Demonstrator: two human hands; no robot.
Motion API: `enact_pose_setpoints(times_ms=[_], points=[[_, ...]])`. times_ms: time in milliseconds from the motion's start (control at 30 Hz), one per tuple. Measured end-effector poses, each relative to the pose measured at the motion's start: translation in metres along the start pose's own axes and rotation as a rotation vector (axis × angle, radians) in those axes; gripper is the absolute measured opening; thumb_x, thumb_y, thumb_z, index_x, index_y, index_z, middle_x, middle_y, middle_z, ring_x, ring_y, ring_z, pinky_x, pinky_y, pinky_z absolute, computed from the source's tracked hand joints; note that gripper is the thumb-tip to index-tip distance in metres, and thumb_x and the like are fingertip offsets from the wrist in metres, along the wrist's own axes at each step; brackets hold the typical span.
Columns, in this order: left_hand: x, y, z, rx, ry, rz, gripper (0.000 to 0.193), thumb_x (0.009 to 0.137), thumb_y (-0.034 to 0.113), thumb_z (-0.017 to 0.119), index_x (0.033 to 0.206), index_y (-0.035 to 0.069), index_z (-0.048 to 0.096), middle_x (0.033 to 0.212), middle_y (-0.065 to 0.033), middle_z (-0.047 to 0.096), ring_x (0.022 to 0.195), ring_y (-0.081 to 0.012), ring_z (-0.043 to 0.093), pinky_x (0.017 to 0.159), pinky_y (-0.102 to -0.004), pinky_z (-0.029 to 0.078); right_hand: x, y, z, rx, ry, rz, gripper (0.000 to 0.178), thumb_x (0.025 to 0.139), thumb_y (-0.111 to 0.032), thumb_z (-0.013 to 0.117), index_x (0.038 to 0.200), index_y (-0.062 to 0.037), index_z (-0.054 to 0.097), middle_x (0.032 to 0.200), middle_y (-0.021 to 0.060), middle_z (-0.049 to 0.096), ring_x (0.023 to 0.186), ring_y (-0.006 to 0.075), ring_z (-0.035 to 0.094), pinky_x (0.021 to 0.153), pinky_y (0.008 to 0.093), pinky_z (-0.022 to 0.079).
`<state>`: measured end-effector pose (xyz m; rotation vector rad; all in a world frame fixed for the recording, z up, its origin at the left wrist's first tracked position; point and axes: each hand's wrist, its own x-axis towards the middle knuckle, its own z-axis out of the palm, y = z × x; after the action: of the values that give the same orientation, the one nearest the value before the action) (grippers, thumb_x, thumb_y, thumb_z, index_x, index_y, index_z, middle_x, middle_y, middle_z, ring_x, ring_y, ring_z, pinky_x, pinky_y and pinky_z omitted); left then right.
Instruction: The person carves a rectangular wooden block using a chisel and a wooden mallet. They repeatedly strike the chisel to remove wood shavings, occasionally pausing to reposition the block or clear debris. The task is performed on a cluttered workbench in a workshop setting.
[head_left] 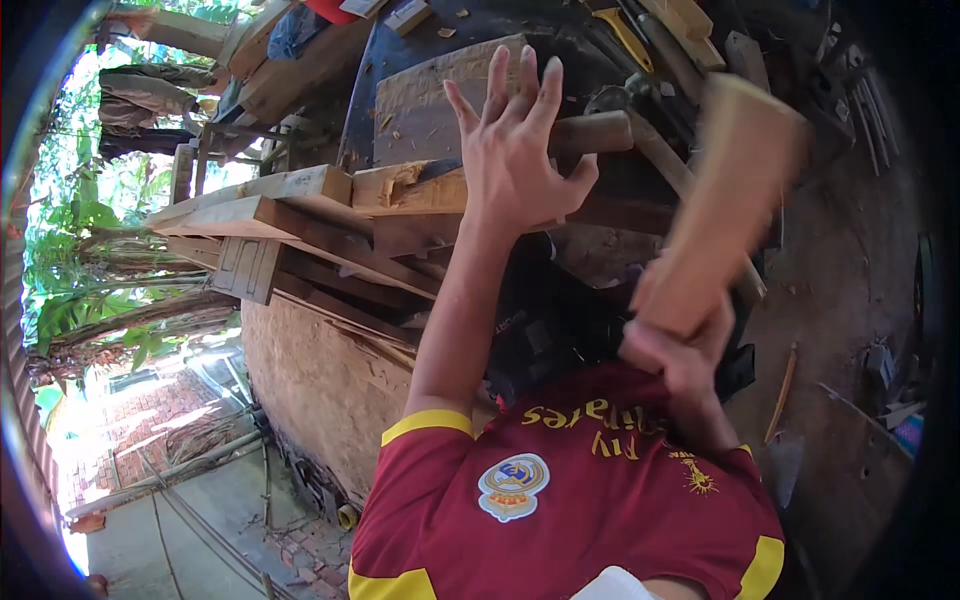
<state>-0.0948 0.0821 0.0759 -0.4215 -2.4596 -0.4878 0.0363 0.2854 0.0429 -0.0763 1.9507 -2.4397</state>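
My left hand [515, 150] is raised with its fingers spread over the workbench, holding nothing. Beneath it lies a wooden beam [400, 190] with a rough, splintered cut in its top. Beside the palm is a thick round piece of wood [595, 132]; what it belongs to is partly hidden behind the hand. My right hand [685, 355] is closed around the lower end of a wooden block [735, 190], held up on the right. Both the block and that hand are smeared by motion.
Behind the left hand a flat board [430, 100] carries wood chips. A yellow-handled tool [628, 38] and other tools lie at the far right of the bench. Long planks [260, 215] stick out to the left. A thin stick [783, 392] lies on the floor at right.
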Motion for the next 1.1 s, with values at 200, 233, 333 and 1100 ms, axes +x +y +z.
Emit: enact_pose_setpoints(times_ms=[200,233,333,1100], points=[[0.004,-0.005,0.005,-0.002,-0.08,0.022,0.035,0.059,0.023,0.079,0.09,0.009,0.072,0.119,-0.0142,0.066,0.129,-0.0306,0.049,0.112,-0.0645,0.019,0.019,0.015,0.005,0.471,0.228,-0.015,0.06,0.075,-0.014,0.066,0.127,0.0046,0.042,0.099,0.0141,0.057,0.084,0.0231,0.059,0.074,0.0336,0.05],[0.005,-0.008,0.003,0.015,-0.11,0.02,0.031,0.059,0.022,0.079,0.087,0.009,0.071,0.119,-0.0129,0.066,0.128,-0.03,0.05,0.111,-0.0639,0.021,0.019,0.019,0.004,0.2,0.062,0.093,0.057,0.077,-0.015,0.063,0.126,0.005,0.042,0.097,0.0144,0.056,0.083,0.0235,0.059,0.072,0.0331,0.051],[0.001,-0.011,0.005,0.011,-0.12,-0.002,0.023,0.062,0.019,0.078,0.081,0.009,0.069,0.118,-0.01,0.067,0.126,-0.0279,0.053,0.11,-0.0617,0.026,0.015,0.007,-0.003,0.193,-0.117,0.193,0.052,0.081,-0.019,0.059,0.124,0.0059,0.042,0.096,0.0148,0.056,0.082,0.0237,0.059,0.071,0.0327,0.05],[0.002,-0.02,0.012,-0.028,-0.049,-0.036,0.021,0.058,0.019,0.077,0.074,0.008,0.069,0.113,-0.01,0.069,0.117,-0.0281,0.059,0.106,-0.0568,0.036,0.011,0.016,0.007,0.107,-0.084,0.12,0.052,0.086,-0.021,0.057,0.127,0.0062,0.04,0.103,0.0141,0.054,0.091,0.0238,0.057,0.078,0.036,0.048]])
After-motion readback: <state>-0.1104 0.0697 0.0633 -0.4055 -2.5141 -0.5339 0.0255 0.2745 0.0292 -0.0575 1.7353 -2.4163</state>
